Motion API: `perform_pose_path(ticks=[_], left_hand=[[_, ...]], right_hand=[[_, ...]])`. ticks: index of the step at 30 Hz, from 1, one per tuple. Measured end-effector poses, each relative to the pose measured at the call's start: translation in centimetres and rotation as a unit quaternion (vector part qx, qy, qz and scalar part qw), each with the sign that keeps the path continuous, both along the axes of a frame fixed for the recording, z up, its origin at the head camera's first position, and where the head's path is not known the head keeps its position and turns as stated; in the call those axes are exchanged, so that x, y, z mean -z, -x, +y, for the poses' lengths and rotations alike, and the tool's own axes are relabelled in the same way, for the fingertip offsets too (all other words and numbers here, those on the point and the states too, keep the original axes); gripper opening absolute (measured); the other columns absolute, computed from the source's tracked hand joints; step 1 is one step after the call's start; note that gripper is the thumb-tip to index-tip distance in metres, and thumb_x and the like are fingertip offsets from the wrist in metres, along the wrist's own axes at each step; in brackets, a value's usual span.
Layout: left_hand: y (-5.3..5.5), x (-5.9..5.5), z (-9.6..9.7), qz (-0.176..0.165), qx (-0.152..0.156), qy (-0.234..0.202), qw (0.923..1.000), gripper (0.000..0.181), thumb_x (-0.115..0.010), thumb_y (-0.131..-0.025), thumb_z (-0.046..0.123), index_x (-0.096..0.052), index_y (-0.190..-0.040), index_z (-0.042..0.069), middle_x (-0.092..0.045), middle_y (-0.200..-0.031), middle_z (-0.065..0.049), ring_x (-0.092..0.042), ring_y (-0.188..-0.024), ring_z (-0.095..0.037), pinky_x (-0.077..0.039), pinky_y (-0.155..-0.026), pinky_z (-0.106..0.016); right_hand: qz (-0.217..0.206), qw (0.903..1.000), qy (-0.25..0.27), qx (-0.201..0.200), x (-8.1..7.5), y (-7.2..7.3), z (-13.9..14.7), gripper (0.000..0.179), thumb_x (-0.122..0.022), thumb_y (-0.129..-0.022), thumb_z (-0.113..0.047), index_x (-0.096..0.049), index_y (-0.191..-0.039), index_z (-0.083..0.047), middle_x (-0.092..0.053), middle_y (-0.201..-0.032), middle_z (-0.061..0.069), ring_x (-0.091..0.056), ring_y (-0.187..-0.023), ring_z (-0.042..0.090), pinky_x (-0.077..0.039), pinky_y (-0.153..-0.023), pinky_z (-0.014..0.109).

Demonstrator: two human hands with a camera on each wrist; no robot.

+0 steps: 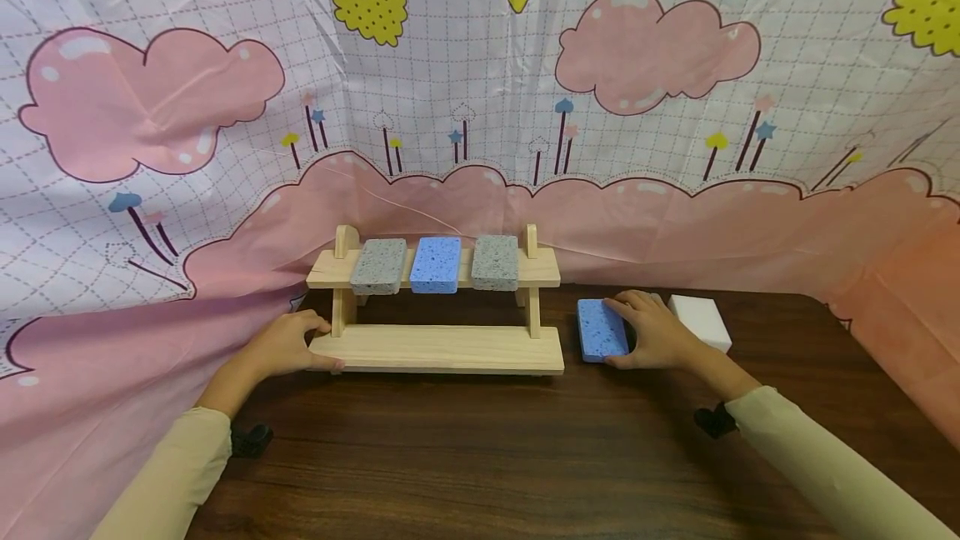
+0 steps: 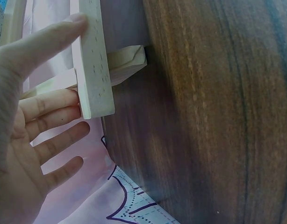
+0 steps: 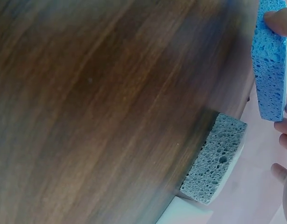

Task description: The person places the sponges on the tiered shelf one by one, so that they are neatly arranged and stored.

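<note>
My left hand (image 1: pixel 281 346) grips the left end of the lower board of a small two-tier wooden rack (image 1: pixel 442 348). In the left wrist view the thumb lies over one edge of the board (image 2: pixel 94 70), with two fingertips against it from the other side. To the right of the rack, my right hand (image 1: pixel 660 332) holds a blue sponge (image 1: pixel 598 330) between thumb and fingers. In the right wrist view that sponge is close beside a grey sponge (image 3: pixel 216 158), which the right hand mostly hides from the head view.
On the rack's upper board lie a grey sponge (image 1: pixel 378 265), a blue sponge (image 1: pixel 436 263) and another grey sponge (image 1: pixel 495 262). A white block (image 1: pixel 701 322) rests on the dark wooden table (image 1: pixel 480 457) right of my right hand. A patterned cloth (image 1: pixel 450 65) hangs behind.
</note>
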State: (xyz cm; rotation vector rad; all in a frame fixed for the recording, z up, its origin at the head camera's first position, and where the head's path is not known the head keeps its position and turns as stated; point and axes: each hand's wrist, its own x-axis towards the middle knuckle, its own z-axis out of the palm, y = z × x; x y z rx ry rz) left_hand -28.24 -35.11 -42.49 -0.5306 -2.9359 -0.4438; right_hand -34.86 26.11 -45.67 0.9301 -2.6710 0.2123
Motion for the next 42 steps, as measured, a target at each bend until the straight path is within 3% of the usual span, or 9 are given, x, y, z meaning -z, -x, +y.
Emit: perform_pose_path(ticks=[15, 27, 34, 42], left_hand=[[-0.1, 0.1, 0.0, 0.006, 0.003, 0.001, 1.0000, 0.074, -0.089, -0.067, 0.057, -0.075, -0.112, 0.000, -0.071, -0.112, -0.014, -0.068, -0.102, -0.032, -0.054, -0.091, -0.050], [0.0, 0.1, -0.1, 0.006, 0.001, 0.002, 1.0000, 0.076, -0.089, -0.066, 0.059, -0.075, -0.113, 0.000, -0.071, -0.114, -0.016, -0.068, -0.104, -0.034, -0.054, -0.092, -0.051], [0.1, 0.4, -0.2, 0.006, -0.003, 0.002, 1.0000, 0.076, -0.089, -0.066, 0.059, -0.075, -0.113, 0.001, -0.071, -0.115, -0.015, -0.068, -0.105, -0.033, -0.054, -0.092, -0.050], [0.1, 0.4, -0.1, 0.005, -0.006, 0.003, 1.0000, 0.077, -0.088, -0.066, 0.061, -0.075, -0.114, 0.001, -0.071, -0.115, -0.015, -0.068, -0.104, -0.034, -0.054, -0.092, -0.051]], right_hand=[[0.029, 0.9988, 0.036, -0.013, -1.6, -1.3, -0.7, 0.107, -0.094, -0.058, -0.053, -0.055, -0.143, 0.001, -0.056, -0.131, 0.021, -0.053, -0.120, 0.039, -0.047, -0.095, 0.063], [0.043, 0.9966, 0.047, -0.052, -3.9, -2.9, -1.5, 0.109, -0.094, -0.059, -0.053, -0.052, -0.146, -0.001, -0.054, -0.136, 0.018, -0.049, -0.127, 0.038, -0.045, -0.099, 0.065], [0.029, 0.9953, 0.052, -0.077, -5.3, -4.5, -2.4, 0.110, -0.094, -0.061, -0.053, -0.049, -0.150, -0.006, -0.052, -0.140, 0.015, -0.046, -0.132, 0.036, -0.043, -0.102, 0.062], [0.035, 0.9911, 0.048, -0.119, -6.0, -5.9, -3.9, 0.109, -0.095, -0.060, -0.050, -0.050, -0.148, -0.002, -0.052, -0.140, 0.015, -0.048, -0.130, 0.033, -0.044, -0.101, 0.058]])
